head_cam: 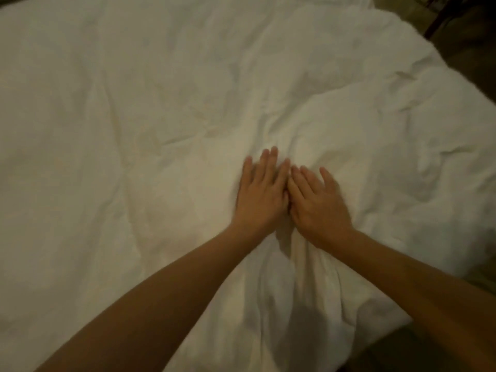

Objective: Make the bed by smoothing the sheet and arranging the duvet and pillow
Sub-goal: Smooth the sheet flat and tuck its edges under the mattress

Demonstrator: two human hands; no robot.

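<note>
Spreading across nearly the whole frame: one white, puffy, creased cloth duvet (134, 130), lying over the bed from the left margin to the right side.

Edge, right: the duvet's border runs from the upper right of the frame down and outward to the right margin, rumpled along the way.

Edge, near: a rounded corner of the duvet sits at the lower right, with dark floor (397, 353) below it.

Upper right corner: a dark brownish surface (461, 49) just beside the duvet's border; what it is cannot be told.

Open room: the wide stretch of duvet in the left half and upper centre, with shallow creases only.

Left hand (260, 194): centre of the frame, palm down, fingers straight and slightly spread, pressed flat on the duvet.

Right hand (319, 202): just beside it, palm down, fingers straight, flat on the duvet. The two hands touch along their inner sides; neither grips any cloth.

Folds: a bunched ridge runs from under the wrists toward the lower centre.

Both hands are slightly blurred.
</note>
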